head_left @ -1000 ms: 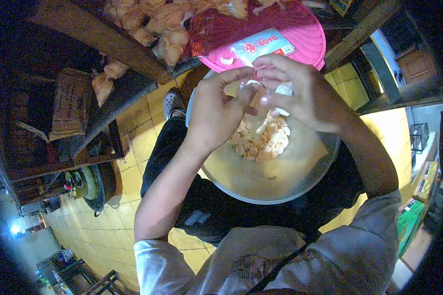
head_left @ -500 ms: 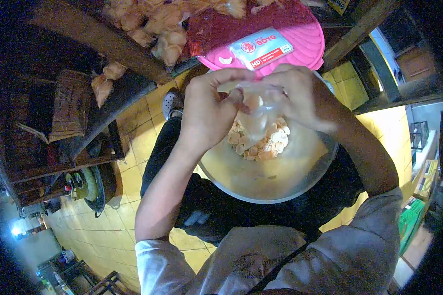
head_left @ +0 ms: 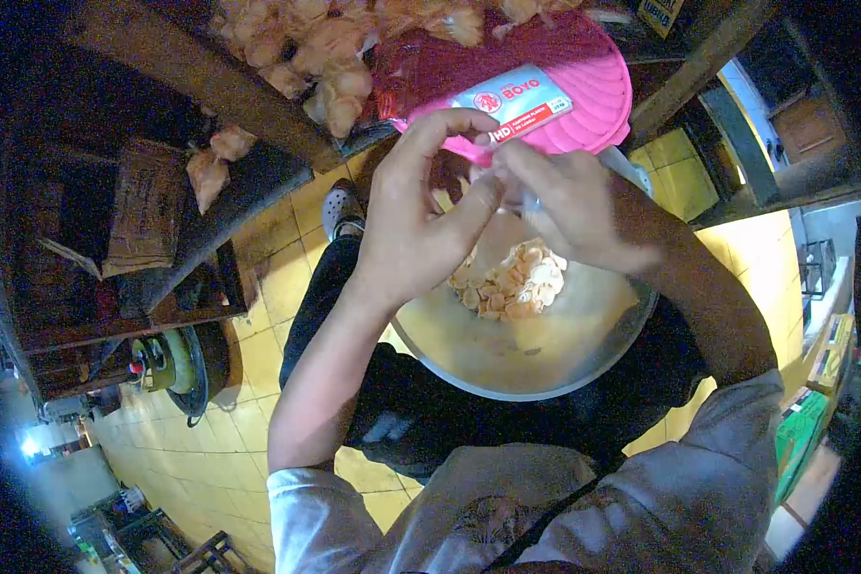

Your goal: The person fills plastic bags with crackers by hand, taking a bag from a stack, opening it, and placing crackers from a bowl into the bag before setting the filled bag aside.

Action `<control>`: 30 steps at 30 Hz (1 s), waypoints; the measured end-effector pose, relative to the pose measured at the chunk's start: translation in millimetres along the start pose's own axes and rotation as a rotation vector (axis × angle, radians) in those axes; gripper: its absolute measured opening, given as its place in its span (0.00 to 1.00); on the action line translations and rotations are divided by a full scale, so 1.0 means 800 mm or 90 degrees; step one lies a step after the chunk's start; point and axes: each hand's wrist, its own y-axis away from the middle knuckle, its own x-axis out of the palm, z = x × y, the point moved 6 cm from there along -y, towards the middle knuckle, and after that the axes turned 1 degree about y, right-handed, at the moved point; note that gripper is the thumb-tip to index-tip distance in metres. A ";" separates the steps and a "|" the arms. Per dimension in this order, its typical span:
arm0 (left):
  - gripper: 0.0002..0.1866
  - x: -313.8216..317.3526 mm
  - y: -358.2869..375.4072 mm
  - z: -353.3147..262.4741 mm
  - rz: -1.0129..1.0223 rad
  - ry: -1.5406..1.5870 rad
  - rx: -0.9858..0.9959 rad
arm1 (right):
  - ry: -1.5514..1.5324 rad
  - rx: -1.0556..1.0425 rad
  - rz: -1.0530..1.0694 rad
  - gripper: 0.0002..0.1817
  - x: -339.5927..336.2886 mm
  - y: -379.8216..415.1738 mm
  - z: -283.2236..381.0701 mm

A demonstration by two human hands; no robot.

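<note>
A large metal bowl [head_left: 545, 368] rests on my lap, with a heap of thin, pale round chips [head_left: 512, 282] inside it. Above the bowl, my left hand [head_left: 426, 206] and my right hand [head_left: 584, 206] meet at the fingertips. Both pinch a clear plastic bag, mostly hidden behind the fingers. Just beyond them, a pack of plastic bags [head_left: 521, 100] marked "BOYO" lies on a ribbed pink lid [head_left: 598, 72].
Filled plastic bags [head_left: 306, 48] are piled on a wooden rack at the top left. A cardboard box [head_left: 143, 210] sits at the left, above a dark pan [head_left: 201, 368] on the tiled floor. Green boxes [head_left: 799, 430] stand at the far right.
The fingertips have drawn closer together and the bag between them shows less. My left hand has turned more upright, and the chips in the bowl are less covered.
</note>
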 end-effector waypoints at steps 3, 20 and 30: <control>0.24 0.013 0.004 -0.007 0.002 0.005 0.067 | -0.087 0.000 -0.036 0.11 -0.016 -0.001 0.004; 0.12 0.047 0.017 0.006 0.204 0.287 -0.254 | -0.568 -0.040 -0.264 0.26 -0.042 0.001 -0.028; 0.24 0.066 0.018 0.006 0.246 -0.030 -0.129 | -0.484 0.053 -0.008 0.26 -0.009 -0.008 0.000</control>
